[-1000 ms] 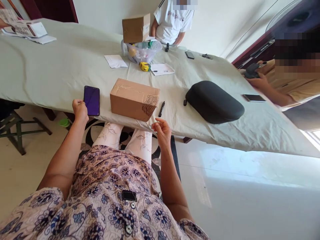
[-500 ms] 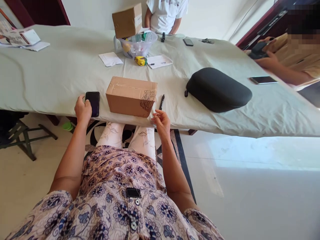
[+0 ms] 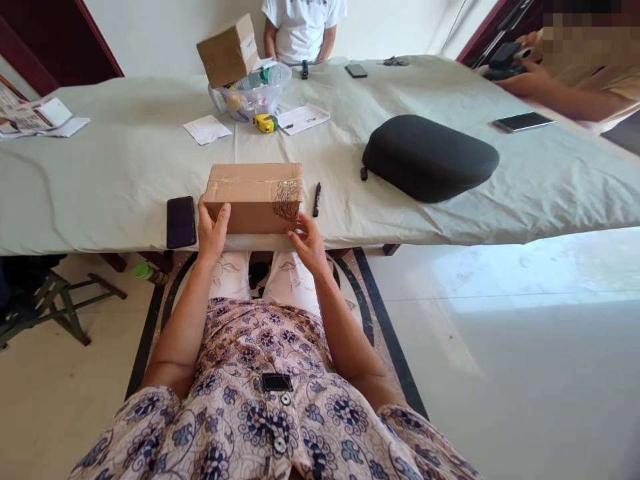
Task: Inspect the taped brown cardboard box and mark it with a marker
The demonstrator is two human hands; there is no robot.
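A cardboard box [image 3: 250, 217] with black scribbles on its right end lies at the table's near edge. My left hand [image 3: 213, 233] grips its left end, thumb on the front face and fingers round the side. At the lower right corner, my right hand [image 3: 309, 245] holds the box with thumb in front and fingers along the end; some fingertips are hidden. Just left of my left hand lies a dark smartphone [image 3: 181, 222], flat on the cloth. A black marker pen [image 3: 317, 199] rests to the right of the box, close to my right hand.
Farther back stand a plastic basin [image 3: 250, 101] with a tilted carton [image 3: 227, 53] on it, a yellow tape measure [image 3: 265, 123] and papers [image 3: 207, 129]. A black case [image 3: 430, 157] lies right. One person [image 3: 305, 30] is opposite; another person's hands [image 3: 520, 80] hold a device.
My left hand has let go of the smartphone, leaving it on the table, and moved right onto the box's left end. My right hand has closed in on the box's right corner.
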